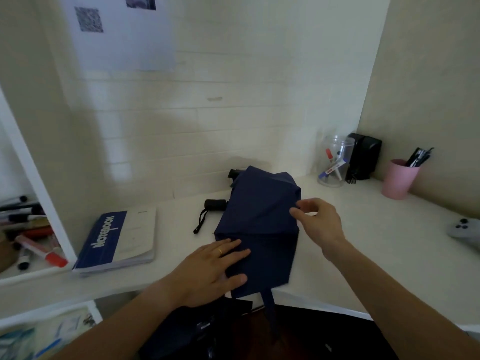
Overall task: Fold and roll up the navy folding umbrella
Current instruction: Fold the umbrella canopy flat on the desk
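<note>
Soft, dim daylight, a broad shadow on the wall (155,131), motion blur and wide-angle bending at edges.

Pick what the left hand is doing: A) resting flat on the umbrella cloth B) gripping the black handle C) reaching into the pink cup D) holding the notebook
A: the left hand lies palm-down, fingers spread, on the near part of the navy umbrella, while the notebook, pink cup and black handle sit untouched.
</note>
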Action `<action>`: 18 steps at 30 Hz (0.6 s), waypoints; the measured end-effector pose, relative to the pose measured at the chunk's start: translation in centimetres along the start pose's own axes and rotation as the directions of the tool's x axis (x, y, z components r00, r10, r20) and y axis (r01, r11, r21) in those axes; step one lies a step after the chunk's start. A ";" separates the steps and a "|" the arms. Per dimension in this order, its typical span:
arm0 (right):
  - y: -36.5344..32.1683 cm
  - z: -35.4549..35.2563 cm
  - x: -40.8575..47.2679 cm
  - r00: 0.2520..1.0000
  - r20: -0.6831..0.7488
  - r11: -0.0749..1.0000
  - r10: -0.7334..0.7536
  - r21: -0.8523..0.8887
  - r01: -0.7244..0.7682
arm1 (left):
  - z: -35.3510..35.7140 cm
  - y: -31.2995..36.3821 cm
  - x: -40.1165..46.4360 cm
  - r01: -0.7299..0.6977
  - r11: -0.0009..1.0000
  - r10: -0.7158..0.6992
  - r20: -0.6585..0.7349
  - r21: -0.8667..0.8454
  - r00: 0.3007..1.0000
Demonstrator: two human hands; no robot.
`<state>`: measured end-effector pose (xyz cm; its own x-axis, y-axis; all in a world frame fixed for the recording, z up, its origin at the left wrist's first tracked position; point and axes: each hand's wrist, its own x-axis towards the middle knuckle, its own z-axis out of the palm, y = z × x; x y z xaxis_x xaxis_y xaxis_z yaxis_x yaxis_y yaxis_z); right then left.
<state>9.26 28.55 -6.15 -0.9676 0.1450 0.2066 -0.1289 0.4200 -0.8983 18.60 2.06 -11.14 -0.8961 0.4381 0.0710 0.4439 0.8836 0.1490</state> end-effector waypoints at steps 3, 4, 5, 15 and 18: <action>-1.0 0.5 1.6 0.974 0.124 0.961 0.192 0.179 -0.212 | -2.1 0.4 1.3 0.053 0.979 -0.106 -0.275 -0.196 0.955; -1.2 0.5 1.8 0.967 0.141 0.951 0.212 0.197 -0.237 | -2.8 0.3 2.5 0.083 0.958 -0.200 -0.431 -0.275 0.880; -1.4 0.6 2.1 0.962 0.146 0.942 0.231 0.214 -0.259 | -3.6 0.2 3.9 0.124 0.913 -0.330 -0.529 -0.388 0.781; -2.0 -0.7 2.3 0.925 0.243 0.814 0.293 0.444 -0.374 | -6.9 0.5 10.3 0.172 0.244 -0.646 -0.028 -0.954 0.763; -1.5 -1.8 1.4 0.922 0.327 0.809 0.206 0.474 -0.348 | -7.4 0.6 8.2 0.144 0.223 -0.603 -0.020 -0.964 0.798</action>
<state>8.53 29.75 -3.80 -0.9900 -0.0724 -0.1209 0.1299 -0.1354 -0.9822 11.51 4.98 -3.14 -0.9823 -0.1866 -0.0134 -0.0327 0.1005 0.9944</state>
